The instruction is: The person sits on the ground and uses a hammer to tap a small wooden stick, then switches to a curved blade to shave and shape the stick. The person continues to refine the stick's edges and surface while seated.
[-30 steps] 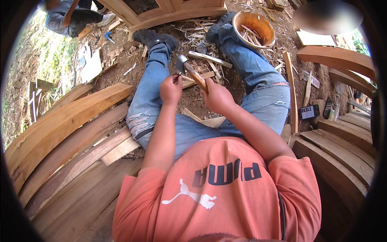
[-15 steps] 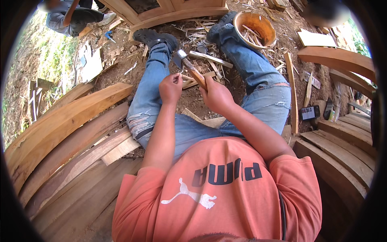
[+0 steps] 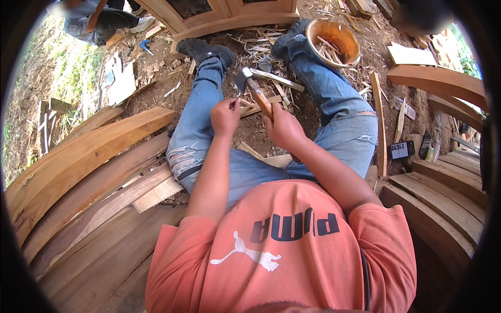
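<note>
My right hand (image 3: 284, 127) is wrapped round the wooden handle of a hammer (image 3: 259, 96). Its metal head points up and away from me, one side shiny and the other dark. Just left of the hammer, my left hand (image 3: 226, 116) is closed in a pinch. Whatever sits between those fingertips is too small to make out. Beneath and between both hands, pale wood strips (image 3: 249, 111) lie low over the dirt, partly covered by the hand and the hammer. Past the hammer head, a longer pale stick (image 3: 276, 78) rests on the ground between my legs.
An orange-brown bucket (image 3: 334, 44) with wood offcuts stands by my right foot. Ahead is a wooden panelled frame (image 3: 237, 22). Curved timber beams (image 3: 88, 141) lie at left, and stacked planks (image 3: 443, 177) at right beside a phone (image 3: 402, 150). Other people (image 3: 91, 23) are at the far edge.
The hammer head has tipped slightly to the right and nearer to me. My left hand has shifted a little right, its fingers still pinched. The whole view has moved slightly.
</note>
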### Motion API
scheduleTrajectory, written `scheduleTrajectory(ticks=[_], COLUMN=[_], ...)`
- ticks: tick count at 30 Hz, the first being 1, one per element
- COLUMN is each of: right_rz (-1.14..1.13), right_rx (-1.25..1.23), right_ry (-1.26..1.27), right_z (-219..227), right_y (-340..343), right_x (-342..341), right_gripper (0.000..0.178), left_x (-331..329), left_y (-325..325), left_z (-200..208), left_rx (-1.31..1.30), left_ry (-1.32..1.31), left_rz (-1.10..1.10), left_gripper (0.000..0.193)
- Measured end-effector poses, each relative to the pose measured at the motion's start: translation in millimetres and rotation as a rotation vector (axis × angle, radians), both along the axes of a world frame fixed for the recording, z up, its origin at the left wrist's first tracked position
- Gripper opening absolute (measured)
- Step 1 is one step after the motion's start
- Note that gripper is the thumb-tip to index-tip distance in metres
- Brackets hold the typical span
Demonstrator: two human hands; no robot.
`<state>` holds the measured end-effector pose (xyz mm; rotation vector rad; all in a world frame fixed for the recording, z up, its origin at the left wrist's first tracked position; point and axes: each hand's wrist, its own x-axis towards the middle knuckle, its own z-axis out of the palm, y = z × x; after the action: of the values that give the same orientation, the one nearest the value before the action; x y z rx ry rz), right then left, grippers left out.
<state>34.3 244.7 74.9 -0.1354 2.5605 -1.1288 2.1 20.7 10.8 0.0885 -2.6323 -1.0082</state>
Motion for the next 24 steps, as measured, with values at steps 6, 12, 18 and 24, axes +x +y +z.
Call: scheduleTrajectory(ticks=[6,12,18,24], right_rz=[0.05,0.008,0.038,0.069], right_rx=[0.081,-0.005,0.022,0.042], right_ry=[-0.053,0.035,0.057,0.03], right_z=[-11.6,-4.7,-11.3,-8.0], right_y=[2.0,2.0,2.8,2.4], right_x=[4.9,6.7,3.7,5.1], right_gripper=[0.03,0.032,0.031,0.029], left_x=[2.7,2.7,3.8,2.1], left_y=[2.3,1.3,2.9,0.6], left_z=[0.8,-0.6,1.5,-1.3], left_rx=[0.051,0.01,0.003,0.016], left_ry=[0.007,-0.022,-0.027,-0.021], left_rz=[0.028,-0.001,0.007,-0.017], left_gripper=[0.014,0.016,0.017,0.019])
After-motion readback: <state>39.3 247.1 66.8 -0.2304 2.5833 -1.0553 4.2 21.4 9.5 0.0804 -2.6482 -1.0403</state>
